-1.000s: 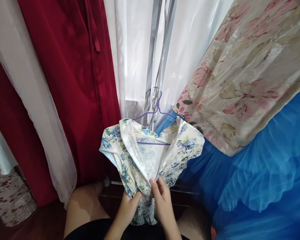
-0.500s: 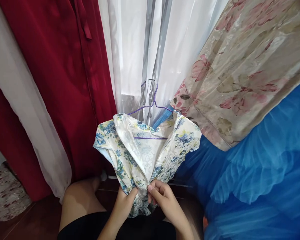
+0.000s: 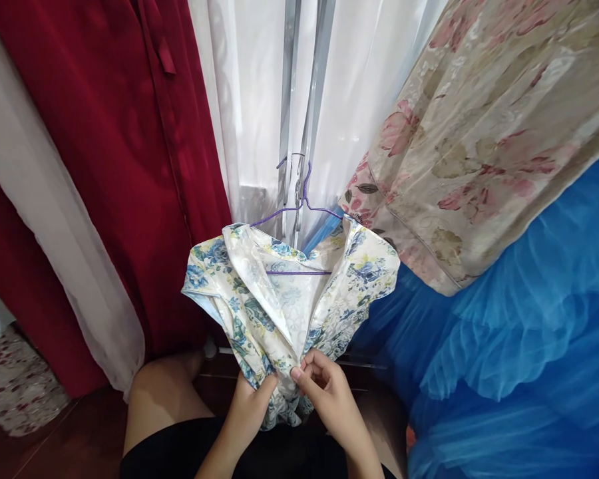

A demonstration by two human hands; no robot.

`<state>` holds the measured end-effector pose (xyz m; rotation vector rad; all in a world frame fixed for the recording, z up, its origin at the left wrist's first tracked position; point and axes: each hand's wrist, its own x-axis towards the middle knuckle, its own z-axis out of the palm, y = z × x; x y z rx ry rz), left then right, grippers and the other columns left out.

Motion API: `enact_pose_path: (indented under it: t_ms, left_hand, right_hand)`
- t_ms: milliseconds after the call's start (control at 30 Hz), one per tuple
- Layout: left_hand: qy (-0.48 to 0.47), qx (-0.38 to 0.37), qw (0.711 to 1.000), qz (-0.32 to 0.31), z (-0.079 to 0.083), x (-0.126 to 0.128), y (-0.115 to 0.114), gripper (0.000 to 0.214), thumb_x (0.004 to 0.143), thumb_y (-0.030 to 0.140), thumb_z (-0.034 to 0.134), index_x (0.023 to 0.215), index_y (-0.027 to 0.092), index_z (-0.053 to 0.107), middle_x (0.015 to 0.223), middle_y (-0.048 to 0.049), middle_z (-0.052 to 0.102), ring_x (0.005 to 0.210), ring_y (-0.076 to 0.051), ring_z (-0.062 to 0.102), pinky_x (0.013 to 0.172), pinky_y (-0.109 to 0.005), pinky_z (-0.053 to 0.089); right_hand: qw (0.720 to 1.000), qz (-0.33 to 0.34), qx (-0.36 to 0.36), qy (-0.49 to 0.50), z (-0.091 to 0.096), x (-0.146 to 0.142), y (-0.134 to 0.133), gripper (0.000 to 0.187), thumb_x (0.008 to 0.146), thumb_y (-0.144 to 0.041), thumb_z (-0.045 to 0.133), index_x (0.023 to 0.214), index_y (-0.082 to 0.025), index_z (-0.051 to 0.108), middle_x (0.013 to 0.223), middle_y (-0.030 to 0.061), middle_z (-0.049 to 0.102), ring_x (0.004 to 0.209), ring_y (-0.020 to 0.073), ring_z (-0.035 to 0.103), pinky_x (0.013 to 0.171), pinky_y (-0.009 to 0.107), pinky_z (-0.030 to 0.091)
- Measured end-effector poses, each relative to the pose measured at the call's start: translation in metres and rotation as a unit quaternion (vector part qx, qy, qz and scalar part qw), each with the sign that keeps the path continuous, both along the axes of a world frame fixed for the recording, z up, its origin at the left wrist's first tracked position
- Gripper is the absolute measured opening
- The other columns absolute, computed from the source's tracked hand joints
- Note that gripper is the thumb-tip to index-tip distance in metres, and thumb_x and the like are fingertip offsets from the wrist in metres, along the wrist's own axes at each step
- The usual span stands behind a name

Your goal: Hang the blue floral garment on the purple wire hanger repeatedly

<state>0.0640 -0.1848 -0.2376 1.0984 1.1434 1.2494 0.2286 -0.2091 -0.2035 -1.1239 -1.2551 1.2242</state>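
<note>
A white dress (image 3: 367, 273) with blue and yellow flowers hangs on a purple wire hanger (image 3: 303, 199) in front of me, its neckline spread apart in a V. My left hand (image 3: 252, 402) grips the cloth at the left side of the waist, thumb on top and the other fingers hidden behind the fabric. At the bottom of the V, my right hand (image 3: 327, 386) pinches the edge of the opening between thumb and bent fingers. Whether a zip pull or a fastener lies in that pinch is too small to tell.
Long dark red cloth (image 3: 104, 133) and a pale sheer strip (image 3: 64, 219) hang at the left. White fabric (image 3: 254, 100) with grey ribbons (image 3: 299, 80) hangs behind the hanger. To the right are a beige floral skirt (image 3: 469, 173) and blue tulle (image 3: 504, 359). Dark tiled floor (image 3: 74, 439) lies below.
The hands and dress look almost the same. My right hand's fingers have shifted slightly upward at the bottom of the V. The whole view has moved a little.
</note>
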Motion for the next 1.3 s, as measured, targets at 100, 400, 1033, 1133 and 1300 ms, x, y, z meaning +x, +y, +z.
enact_pose_path:
  t_ms: [100, 400, 1033, 1133, 1300]
  left_hand:
    - [0.005, -0.01, 1.0, 0.008, -0.001, -0.002, -0.001, 0.049, 0.077, 0.034, 0.07, 0.123, 0.018, 0.068, 0.115, -0.0111, 0.074, 0.125, -0.033, 0.061, 0.109, -0.043, 0.047]
    - [0.033, 0.088, 0.977, 0.191, -0.001, -0.006, 0.006, 0.053, 0.08, 0.031, 0.071, 0.129, 0.021, 0.052, 0.124, -0.0127, 0.065, 0.118, -0.031, 0.063, 0.104, -0.046, 0.049]
    - [0.322, 0.228, 0.914, -0.091, 0.012, 0.023, 0.018, 0.015, 0.085, 0.01, 0.051, 0.076, 0.021, 0.054, 0.078, -0.0024, 0.06, 0.077, -0.019, 0.061, 0.072, -0.027, 0.043]
    - [0.41, 0.232, 0.873, -0.127, 0.016, 0.018, 0.02, 0.019, 0.08, 0.004, 0.05, 0.079, 0.021, 0.058, 0.08, -0.0036, 0.063, 0.078, -0.022, 0.062, 0.07, -0.029, 0.041]
    - [0.456, 0.227, 0.838, -0.197, 0.034, 0.009, 0.031, 0.015, 0.078, 0.008, 0.061, 0.078, 0.021, 0.067, 0.079, -0.0048, 0.069, 0.074, -0.024, 0.064, 0.066, -0.031, 0.042]
  right_hand:
    - [1.0, -0.006, -0.021, 0.005, -0.002, 0.004, 0.0, 0.035, 0.089, -0.047, 0.071, 0.076, -0.018, 0.058, 0.06, -0.0019, 0.056, 0.057, 0.0129, 0.048, 0.058, 0.025, 0.034]
    - [0.999, -0.015, -0.033, 0.002, -0.003, 0.011, -0.003, 0.036, 0.087, -0.046, 0.073, 0.072, -0.018, 0.057, 0.054, -0.0061, 0.045, 0.052, 0.0101, 0.038, 0.054, 0.024, 0.03]
    - [0.978, -0.039, -0.018, 0.206, 0.075, 0.013, 0.075, 0.047, 0.07, -0.041, 0.081, 0.047, -0.019, 0.047, 0.034, -0.0071, 0.035, 0.04, 0.0058, 0.026, 0.044, 0.024, 0.019]
    - [0.974, -0.022, 0.005, 0.225, 0.144, 0.02, 0.117, 0.035, 0.068, -0.035, 0.082, 0.057, -0.018, 0.053, 0.043, -0.0099, 0.034, 0.041, 0.0046, 0.021, 0.041, 0.022, 0.016]
    - [0.97, -0.038, 0.051, 0.235, 0.184, 0.014, 0.134, 0.023, 0.068, -0.03, 0.079, 0.07, -0.017, 0.061, 0.046, -0.0105, 0.035, 0.042, 0.0052, 0.025, 0.041, 0.022, 0.015]
